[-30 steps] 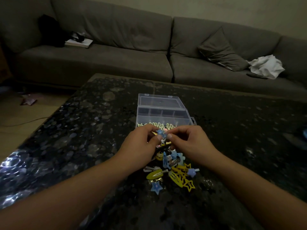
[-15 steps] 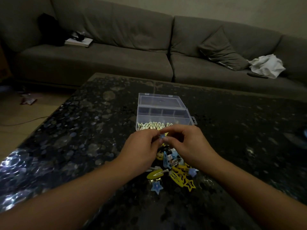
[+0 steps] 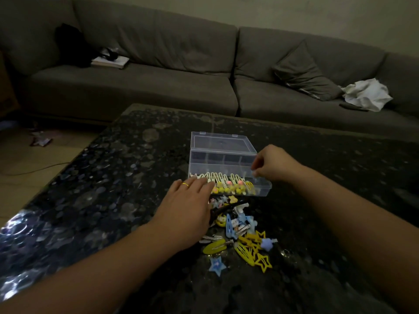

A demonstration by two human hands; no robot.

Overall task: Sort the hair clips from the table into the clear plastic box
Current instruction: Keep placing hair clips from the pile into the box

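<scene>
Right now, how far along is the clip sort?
Partly done. Done: a row of clips already sits in the front of the clear box, whose lid is open. In hand: the right hand pinches something small and bluish at the box's right end; the left hand rests flat at its front edge. Left: a pile of clips remains on the table; the back compartments look empty.

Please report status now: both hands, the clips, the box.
Left hand flat at clear plastic box front. Right hand pinching small blue clip over box. Colourful clip pile waits on table.
</scene>
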